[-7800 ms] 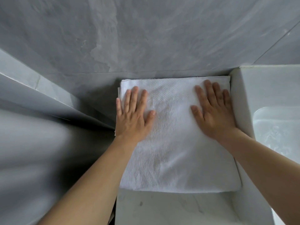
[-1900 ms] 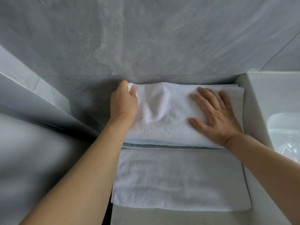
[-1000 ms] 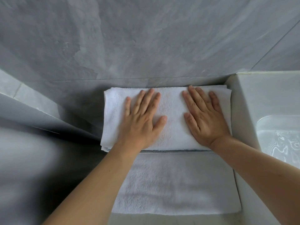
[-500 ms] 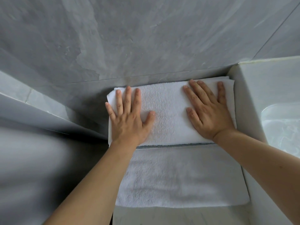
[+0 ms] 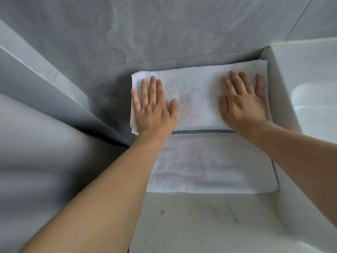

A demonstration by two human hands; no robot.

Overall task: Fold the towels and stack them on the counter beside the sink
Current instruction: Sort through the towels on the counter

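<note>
A folded white towel lies against the grey wall, on top of a wider white towel spread on the pale counter. My left hand presses flat on the folded towel's left end, fingers straight and spread. My right hand presses flat on its right end, next to the sink's raised side. A thin grey-blue edge shows between the two towels.
The white sink rises at the right, its wall touching the towels. A grey tiled wall stands behind. A grey ledge slants along the left. Bare counter lies in front of the towels.
Both hands slid outward along the folded towel, the left toward its left edge and the right toward the sink. Earlier the top towel was folded back onto itself.
</note>
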